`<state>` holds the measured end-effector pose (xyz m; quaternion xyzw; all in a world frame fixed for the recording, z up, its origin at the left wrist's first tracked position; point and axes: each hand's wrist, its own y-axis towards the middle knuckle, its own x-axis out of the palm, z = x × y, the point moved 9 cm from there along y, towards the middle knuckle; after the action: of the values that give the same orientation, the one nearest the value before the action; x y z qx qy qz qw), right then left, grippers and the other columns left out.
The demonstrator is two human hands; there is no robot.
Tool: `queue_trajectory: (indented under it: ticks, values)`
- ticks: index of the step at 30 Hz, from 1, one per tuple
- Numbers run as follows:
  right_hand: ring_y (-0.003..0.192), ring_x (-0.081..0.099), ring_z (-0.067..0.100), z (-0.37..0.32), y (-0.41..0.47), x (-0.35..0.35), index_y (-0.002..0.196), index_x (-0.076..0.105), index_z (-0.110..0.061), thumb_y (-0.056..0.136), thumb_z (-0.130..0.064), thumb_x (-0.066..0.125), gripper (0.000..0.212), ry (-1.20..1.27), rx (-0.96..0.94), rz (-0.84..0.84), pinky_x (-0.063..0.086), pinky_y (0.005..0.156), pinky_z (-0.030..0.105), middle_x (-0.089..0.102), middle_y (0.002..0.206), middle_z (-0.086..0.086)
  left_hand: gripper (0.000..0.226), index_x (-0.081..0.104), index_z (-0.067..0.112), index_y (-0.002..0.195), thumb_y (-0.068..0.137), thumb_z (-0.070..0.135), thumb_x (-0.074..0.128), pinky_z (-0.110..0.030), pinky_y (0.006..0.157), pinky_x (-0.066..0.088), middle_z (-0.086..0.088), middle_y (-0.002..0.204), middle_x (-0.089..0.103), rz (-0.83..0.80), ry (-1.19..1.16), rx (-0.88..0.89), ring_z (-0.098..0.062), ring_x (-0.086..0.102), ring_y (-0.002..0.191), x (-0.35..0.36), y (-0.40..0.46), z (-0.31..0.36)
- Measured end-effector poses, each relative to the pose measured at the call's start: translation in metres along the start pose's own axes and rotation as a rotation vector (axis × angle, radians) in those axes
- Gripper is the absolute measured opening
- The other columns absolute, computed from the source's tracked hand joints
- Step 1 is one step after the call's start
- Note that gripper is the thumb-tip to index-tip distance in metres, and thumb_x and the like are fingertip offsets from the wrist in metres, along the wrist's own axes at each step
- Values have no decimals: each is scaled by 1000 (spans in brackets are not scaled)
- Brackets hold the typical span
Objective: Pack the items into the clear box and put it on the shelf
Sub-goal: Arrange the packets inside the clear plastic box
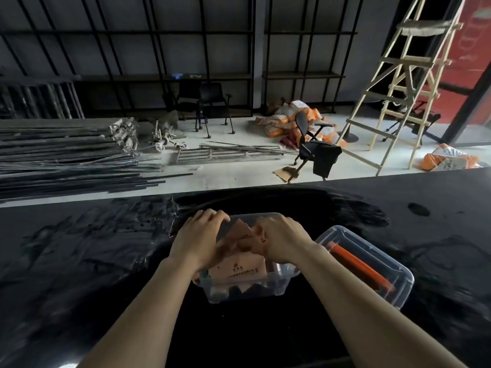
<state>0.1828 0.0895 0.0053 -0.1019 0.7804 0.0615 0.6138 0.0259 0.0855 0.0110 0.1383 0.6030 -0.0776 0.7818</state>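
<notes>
A clear plastic box (247,289) stands on the black table (79,261) right in front of me. Small brown cardboard cartons (240,269) lie inside it, some tilted and sticking up above the rim. My left hand (198,239) presses on the cartons from the left, fingers curled over one of them. My right hand (280,239) grips the cartons from the right. To the right of the box lies its clear lid (372,264), with an orange handle (358,266) running across it.
Beyond the table's far edge the floor holds a pile of metal rods (66,158), black chairs (316,152), orange sacks (289,123) and a wooden ladder (403,75). Black metal shelving (186,75) lines the back wall. A round hole (418,209) marks the table at right.
</notes>
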Motion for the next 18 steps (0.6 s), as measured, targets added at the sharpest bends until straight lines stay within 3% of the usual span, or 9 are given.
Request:
queue_trajectory:
  ticks: [2, 4, 7, 9, 13, 18]
  values:
    - [96, 65, 23, -2, 0, 14, 113, 65, -23, 79, -44, 74, 41, -34, -7, -95, 54, 67, 35, 69, 110, 0, 40, 56, 29, 121, 92, 57, 55, -34, 98, 40, 8, 124, 56, 75, 90, 55, -17, 48, 122, -6, 1, 7]
    - [105, 63, 24, -6, -5, 28, 127, 61, -24, 82, -39, 74, 49, -64, -30, -198, 54, 73, 34, 65, 120, 1, 34, 57, 30, 112, 91, 57, 56, -31, 90, 41, 9, 113, 57, 112, 95, 107, -15, 50, 114, -8, 2, 11]
    - [110, 61, 25, -12, -6, 31, 141, 52, -25, 88, -29, 72, 57, -77, -68, -226, 44, 73, 30, 61, 129, 3, 36, 56, 34, 118, 85, 40, 67, -31, 81, 45, 8, 112, 59, -148, 95, 110, -18, 56, 113, 16, 4, 11]
    - [108, 64, 24, -18, -4, 31, 140, 51, -24, 90, -22, 69, 53, -69, -92, -218, 50, 77, 32, 62, 127, 3, 54, 50, 34, 132, 82, 32, 72, -37, 90, 49, 2, 121, 58, -298, 229, 112, -22, 57, 118, 33, 0, 10]
    - [102, 66, 23, -19, -2, 33, 133, 54, -31, 87, -26, 71, 49, -37, -94, -235, 56, 83, 37, 66, 119, 0, 71, 41, 30, 145, 83, 21, 74, -44, 106, 40, -3, 131, 54, -367, 383, 132, -27, 55, 124, 48, 3, 13]
    - [100, 66, 22, -16, 3, 39, 126, 61, -23, 90, -24, 68, 37, -60, -88, -243, 46, 71, 30, 65, 120, 1, 74, 36, 30, 145, 81, 28, 74, -45, 104, 39, -2, 129, 54, -446, 394, 116, -28, 60, 120, 55, 7, 10]
